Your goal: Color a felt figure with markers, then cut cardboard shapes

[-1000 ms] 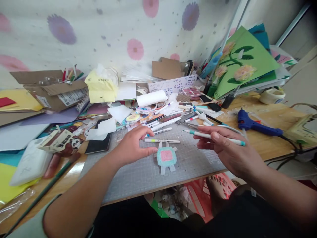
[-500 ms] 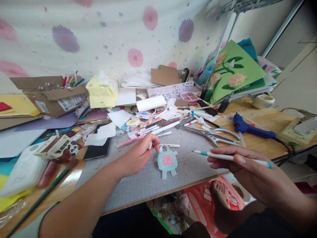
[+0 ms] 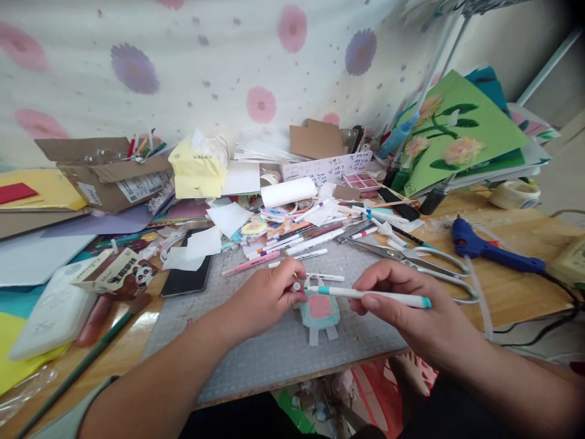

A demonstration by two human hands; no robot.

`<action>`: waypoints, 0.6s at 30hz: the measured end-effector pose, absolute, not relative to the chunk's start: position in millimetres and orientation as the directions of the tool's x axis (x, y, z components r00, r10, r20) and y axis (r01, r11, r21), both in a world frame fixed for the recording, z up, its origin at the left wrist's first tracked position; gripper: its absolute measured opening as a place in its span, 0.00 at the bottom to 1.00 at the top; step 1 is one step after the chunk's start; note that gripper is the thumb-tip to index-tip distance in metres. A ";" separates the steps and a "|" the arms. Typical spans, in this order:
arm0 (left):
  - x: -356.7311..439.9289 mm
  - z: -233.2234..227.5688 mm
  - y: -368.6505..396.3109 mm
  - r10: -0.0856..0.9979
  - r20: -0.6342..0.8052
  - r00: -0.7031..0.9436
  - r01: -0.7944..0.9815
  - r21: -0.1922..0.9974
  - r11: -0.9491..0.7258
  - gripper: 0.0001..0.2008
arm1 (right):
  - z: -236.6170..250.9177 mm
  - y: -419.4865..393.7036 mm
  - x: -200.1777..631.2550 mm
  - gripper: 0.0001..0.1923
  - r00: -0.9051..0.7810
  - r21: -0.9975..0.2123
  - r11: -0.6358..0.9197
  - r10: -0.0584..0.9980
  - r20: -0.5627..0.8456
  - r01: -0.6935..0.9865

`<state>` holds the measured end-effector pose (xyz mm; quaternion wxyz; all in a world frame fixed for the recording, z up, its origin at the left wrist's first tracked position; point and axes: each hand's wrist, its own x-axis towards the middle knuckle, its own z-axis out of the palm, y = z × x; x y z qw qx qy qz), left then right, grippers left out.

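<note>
My right hand [image 3: 402, 299] grips a white marker with teal bands [image 3: 393, 297], held level with its tip pointing left. The tip is close to the fingers of my left hand [image 3: 269, 291], which pinch a small white marker cap [image 3: 297, 286]. Whether tip and cap touch I cannot tell. Below the marker lies a small rounded-square craft piece [image 3: 320, 311], pink in the middle with a teal border and pale tabs. The marker and my left fingers cover its upper part. It rests on the grey cutting mat [image 3: 228, 366].
Beyond my hands lie several markers [image 3: 315, 238], paper scraps and a white roll [image 3: 289, 192]. Large scissors [image 3: 425, 265] and a blue glue gun [image 3: 496, 250] are on the right. On the left are a panda-printed box [image 3: 114, 273], a black flat object [image 3: 189, 277] and a long brush [image 3: 86, 360].
My right hand has moved left with the marker, bringing its tip up to my left hand. The marker now passes over the craft piece. The view has shifted slightly.
</note>
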<state>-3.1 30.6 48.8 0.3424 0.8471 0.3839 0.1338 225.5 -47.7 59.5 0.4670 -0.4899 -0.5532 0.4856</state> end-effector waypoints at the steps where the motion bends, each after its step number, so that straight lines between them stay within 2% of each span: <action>1: -3.5 48.8 30.5 0.741 -0.031 0.671 0.568 0.664 -0.487 0.07 | 60.6 -46.4 223.3 0.08 -0.088 -0.991 0.051 0.995 0.040 0.124; 7: -6.6 43.3 30.8 0.689 0.019 0.724 0.547 0.593 -0.591 0.07 | 61.1 -42.7 217.9 0.07 -0.136 -0.933 0.102 0.989 0.058 0.345; 12: -7.2 44.5 28.1 0.593 0.109 0.798 0.424 0.598 -0.680 0.07 | 57.9 -43.4 229.4 0.05 -0.228 -0.857 0.223 0.965 0.127 0.464; 15: -3.9 45.1 18.3 0.554 0.157 0.818 0.315 0.683 -0.659 0.11 | 47.0 -50.7 241.4 0.07 -0.206 -0.854 0.219 0.969 0.135 0.472; 17: 1.2 41.8 7.8 0.551 0.238 0.800 0.176 0.785 -0.595 0.14 | 35.7 -57.5 246.7 0.08 -0.110 -0.868 0.212 0.977 0.181 0.448; 18: 4.7 39.0 1.7 0.557 0.297 0.775 0.118 0.798 -0.591 0.16 | 30.3 -60.7 247.5 0.08 -0.109 -0.868 0.245 0.969 0.220 0.431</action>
